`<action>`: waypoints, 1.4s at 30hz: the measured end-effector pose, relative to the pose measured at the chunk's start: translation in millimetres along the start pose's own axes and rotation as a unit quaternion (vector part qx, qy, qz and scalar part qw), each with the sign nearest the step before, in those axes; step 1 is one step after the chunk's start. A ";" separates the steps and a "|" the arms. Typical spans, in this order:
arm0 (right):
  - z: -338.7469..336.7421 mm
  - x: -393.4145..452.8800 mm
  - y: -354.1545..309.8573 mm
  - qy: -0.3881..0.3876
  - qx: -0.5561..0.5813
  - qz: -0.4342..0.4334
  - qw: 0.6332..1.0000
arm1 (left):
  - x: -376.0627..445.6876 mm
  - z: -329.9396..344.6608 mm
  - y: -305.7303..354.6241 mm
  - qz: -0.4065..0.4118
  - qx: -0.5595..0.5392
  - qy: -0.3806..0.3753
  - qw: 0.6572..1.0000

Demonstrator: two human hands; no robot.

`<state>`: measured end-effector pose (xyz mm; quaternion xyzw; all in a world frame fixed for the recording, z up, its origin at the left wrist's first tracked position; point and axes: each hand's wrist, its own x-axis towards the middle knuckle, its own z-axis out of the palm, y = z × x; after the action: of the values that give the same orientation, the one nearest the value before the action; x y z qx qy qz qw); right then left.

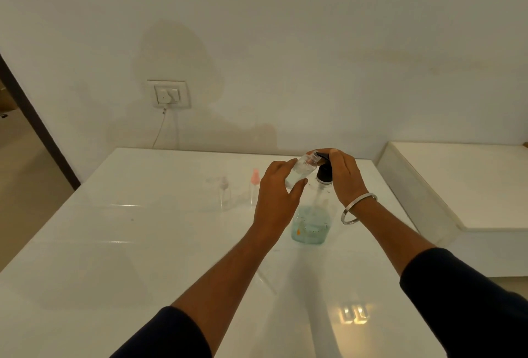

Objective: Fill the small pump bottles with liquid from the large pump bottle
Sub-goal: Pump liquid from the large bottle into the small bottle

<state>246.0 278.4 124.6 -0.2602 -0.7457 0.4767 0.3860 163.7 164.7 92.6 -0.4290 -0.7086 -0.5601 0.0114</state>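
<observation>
Pink-capped bottle left of left hand.

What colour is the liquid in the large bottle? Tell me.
Pale blue-green, low in the large bottle, clearest in the head view.

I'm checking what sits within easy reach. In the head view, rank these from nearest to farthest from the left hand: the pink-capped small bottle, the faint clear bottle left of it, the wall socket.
From the left hand, which grips a small open bottle:
1. Pink-capped small bottle, just left of the hand on the table.
2. Clear bottle, farther left.
3. Wall socket, on the wall behind.
</observation>
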 end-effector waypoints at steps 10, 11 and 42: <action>-6.7 1.2 -13.2 -0.024 -0.009 -0.008 1.000 | 0.3 -5.4 6.7 0.003 -0.009 -0.002 1.000; -7.2 1.3 -14.3 -0.026 -0.013 -0.006 1.000 | 0.5 -6.0 7.5 0.003 -0.009 -0.001 1.000; -1.4 0.1 -2.2 -0.004 -0.001 0.002 1.000 | 0.3 -2.2 2.3 -0.001 -0.005 -0.002 1.000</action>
<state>247.1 278.3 127.0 -0.2607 -0.7472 0.4778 0.3815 163.9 163.1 95.3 -0.4291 -0.7063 -0.5629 0.0071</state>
